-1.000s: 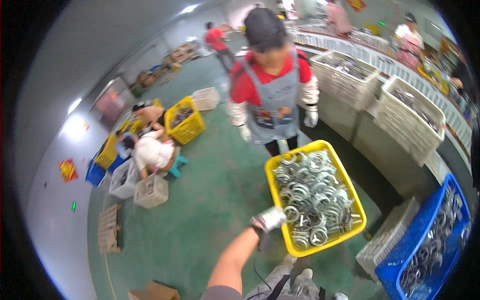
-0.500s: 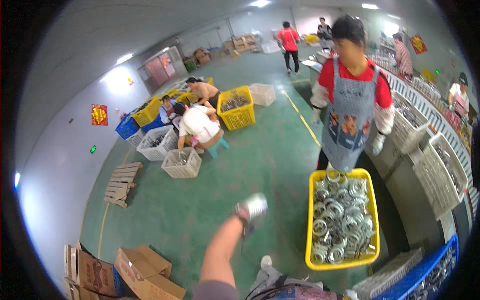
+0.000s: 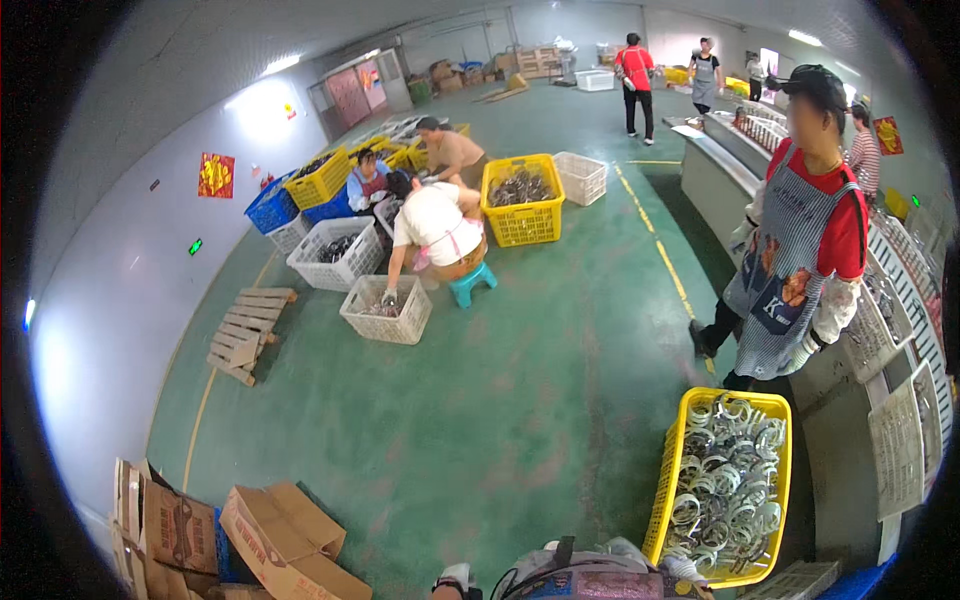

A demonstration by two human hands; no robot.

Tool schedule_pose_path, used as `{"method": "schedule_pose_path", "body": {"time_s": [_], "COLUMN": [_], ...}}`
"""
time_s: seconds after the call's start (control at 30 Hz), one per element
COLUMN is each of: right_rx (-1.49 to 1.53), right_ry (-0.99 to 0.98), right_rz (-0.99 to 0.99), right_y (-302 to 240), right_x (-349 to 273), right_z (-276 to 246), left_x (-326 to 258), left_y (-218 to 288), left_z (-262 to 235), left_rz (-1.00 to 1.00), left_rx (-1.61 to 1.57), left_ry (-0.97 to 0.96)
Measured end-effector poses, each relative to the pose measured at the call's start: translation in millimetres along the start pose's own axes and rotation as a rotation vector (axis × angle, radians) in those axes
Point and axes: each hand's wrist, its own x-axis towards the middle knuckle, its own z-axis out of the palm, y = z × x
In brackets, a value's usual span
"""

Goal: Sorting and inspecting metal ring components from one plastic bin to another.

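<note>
Near the lower right, a yellow plastic crate (image 3: pixel 661 500) stands full of shiny, ring-shaped metal parts (image 3: pixel 728 470). My right hand (image 3: pixel 685 569), in a pale glove, is closed at the crate's near left corner, on the rim. Its fingertips are partly hidden. Low at the bottom edge, my left hand (image 3: pixel 455 578) shows only in part, gloved and close to my body. Its fingers cannot be made out, and nothing is seen in it.
A person in an apron (image 3: pixel 790 250) stands just beyond the crate. Cardboard boxes (image 3: pixel 285 535) lie lower left, near a wooden pallet (image 3: pixel 250 330). Seated people sort among crates, one on a blue stool (image 3: pixel 472 284). A workbench with white crates (image 3: pixel 900 445) runs along the right.
My left arm, stretched forward before, has drawn back to the bottom edge. The yellow crate now appears lower and farther right. The view has shifted, and the aproned person appears farther right.
</note>
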Motion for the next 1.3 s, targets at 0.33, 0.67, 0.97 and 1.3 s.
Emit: {"method": "schedule_pose_path", "body": {"time_s": [0.33, 0.67, 0.97, 1.3], "right_rx": [-0.972, -0.797, -1.754, -0.832], "right_ry": [-0.083, -0.048, -0.191, -0.186], "right_rz": [-0.268, -0.75, -0.846, 0.064], "right_y": [-209.2, -524.0, -655.7, -628.9], "right_x": [133.7, 394.7, 420.2, 430.0], "right_z": [-20.3, -26.2, 228.6, 336.5], "left_x": [153.7, 196.0, 212.8, 285.6], "left_y": [123.2, 142.4, 49.1, -96.9], "left_z": [-166.2, -254.9, -238.7, -438.2], "left_rz": [-0.1, -0.161, -0.624, -0.311], "left_rx": [-1.679, -1.576, -2.045, -2.007], "left_ry": [0.24, 0.238, 0.121, 0.516]}}
